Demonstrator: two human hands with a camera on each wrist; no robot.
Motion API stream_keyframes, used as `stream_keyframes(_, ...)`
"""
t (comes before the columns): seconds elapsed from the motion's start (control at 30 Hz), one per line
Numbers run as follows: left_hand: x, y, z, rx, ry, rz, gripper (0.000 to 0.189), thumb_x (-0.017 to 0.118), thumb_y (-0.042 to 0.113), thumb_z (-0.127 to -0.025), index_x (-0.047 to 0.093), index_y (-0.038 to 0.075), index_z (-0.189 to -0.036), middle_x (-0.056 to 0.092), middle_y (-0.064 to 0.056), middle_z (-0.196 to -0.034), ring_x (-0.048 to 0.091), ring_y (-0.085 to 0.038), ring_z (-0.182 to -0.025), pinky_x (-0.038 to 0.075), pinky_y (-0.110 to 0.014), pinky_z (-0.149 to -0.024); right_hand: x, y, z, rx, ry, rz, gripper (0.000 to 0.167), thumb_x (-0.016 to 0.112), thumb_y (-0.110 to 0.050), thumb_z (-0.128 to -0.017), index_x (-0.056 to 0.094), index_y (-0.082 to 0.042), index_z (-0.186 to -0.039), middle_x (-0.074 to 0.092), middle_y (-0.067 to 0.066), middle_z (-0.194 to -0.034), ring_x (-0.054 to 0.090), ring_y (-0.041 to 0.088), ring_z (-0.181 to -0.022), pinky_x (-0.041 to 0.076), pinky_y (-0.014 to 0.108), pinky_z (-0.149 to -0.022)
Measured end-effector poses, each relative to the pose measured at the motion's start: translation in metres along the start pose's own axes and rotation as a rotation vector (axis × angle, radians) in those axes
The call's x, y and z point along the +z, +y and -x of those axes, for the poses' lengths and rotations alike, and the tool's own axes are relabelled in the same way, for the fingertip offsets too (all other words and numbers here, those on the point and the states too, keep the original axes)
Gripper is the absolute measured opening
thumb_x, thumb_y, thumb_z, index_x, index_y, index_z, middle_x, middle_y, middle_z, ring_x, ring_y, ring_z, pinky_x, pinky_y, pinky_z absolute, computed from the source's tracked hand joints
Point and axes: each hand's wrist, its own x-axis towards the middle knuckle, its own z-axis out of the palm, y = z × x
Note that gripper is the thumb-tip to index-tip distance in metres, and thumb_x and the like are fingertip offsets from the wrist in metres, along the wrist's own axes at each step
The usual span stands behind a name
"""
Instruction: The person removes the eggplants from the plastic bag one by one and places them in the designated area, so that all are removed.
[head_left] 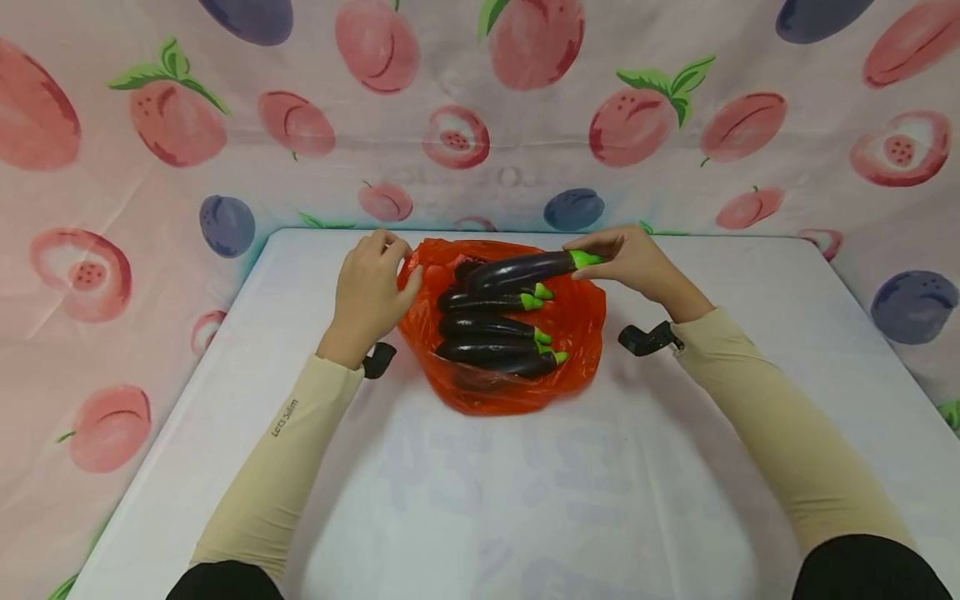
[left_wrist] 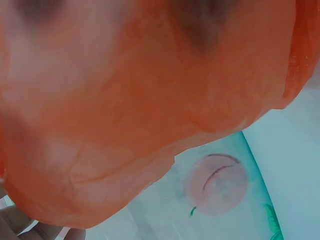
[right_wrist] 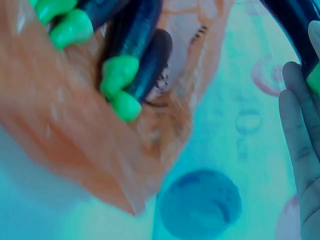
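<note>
A red plastic bag (head_left: 487, 402) lies spread on the table with its mouth open toward me. Several dark, glossy eggplants (head_left: 486, 326) with bright green caps rest side by side in it. By its green cap my right hand (head_left: 645, 265) pinches one eggplant (head_left: 521, 270), raised over the far part of the bag. The right wrist view has this eggplant (right_wrist: 291, 22) at its upper right edge. At the bag's left rim, my left hand (head_left: 366, 292) grips the plastic. Bag film (left_wrist: 150, 105) fills most of the left wrist view and hides much of that hand.
The white table (head_left: 570, 492) reaches its far edge just behind the bag. Beyond hangs a pink cloth (head_left: 517, 196) printed with fruit. Black wrist-worn devices sit at the left wrist (head_left: 379, 361) and right wrist (head_left: 647, 339), near the bag's sides.
</note>
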Motion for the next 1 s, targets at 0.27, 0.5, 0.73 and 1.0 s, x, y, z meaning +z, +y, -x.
stream_keyframes(0.27,-0.001,0.0,0.002,-0.016,-0.009,0.004,0.018,0.059,0.018,-0.087,0.06,0.0,-0.09,0.057,-0.017,-0.098,0.053,-0.033,-0.086,0.046,-0.044,-0.076,-0.038,0.005,0.016,0.001,0.083,0.049,0.039,0.076,-0.014,-0.077,0.067,-0.007,-0.115,0.067,-0.017,-0.094,0.065,0.004,-0.082,0.053,0.016,-0.073)
stream_keyframes(0.5,-0.001,-0.003,0.004,-0.016,-0.004,0.002,0.017,0.059,0.017,-0.087,0.059,0.0,-0.089,0.057,-0.018,-0.098,0.053,-0.034,-0.086,0.046,-0.045,-0.076,-0.071,0.014,0.032,0.034,0.122,0.05,0.04,0.074,-0.011,-0.079,0.066,-0.01,-0.118,0.065,-0.02,-0.097,0.064,0.0,-0.082,0.051,0.011,-0.073)
stream_keyframes(0.73,-0.001,-0.002,0.003,-0.019,-0.012,0.002,0.018,0.059,0.017,-0.087,0.06,-0.001,-0.09,0.057,-0.018,-0.098,0.053,-0.034,-0.086,0.046,-0.045,-0.076,-0.101,0.031,0.046,0.009,0.168,0.017,0.039,0.073,-0.005,-0.078,0.066,-0.007,-0.117,0.066,-0.02,-0.097,0.064,-0.003,-0.08,0.05,0.009,-0.072)
stream_keyframes(1.0,-0.001,0.0,0.003,-0.028,-0.019,0.007,0.018,0.059,0.017,-0.087,0.06,-0.001,-0.09,0.057,-0.018,-0.098,0.053,-0.034,-0.085,0.046,-0.045,-0.076,-0.124,0.052,0.057,0.032,0.206,-0.011,0.039,0.071,0.0,-0.078,0.068,-0.012,-0.115,0.066,-0.018,-0.089,0.063,-0.004,-0.075,0.049,0.008,-0.071)
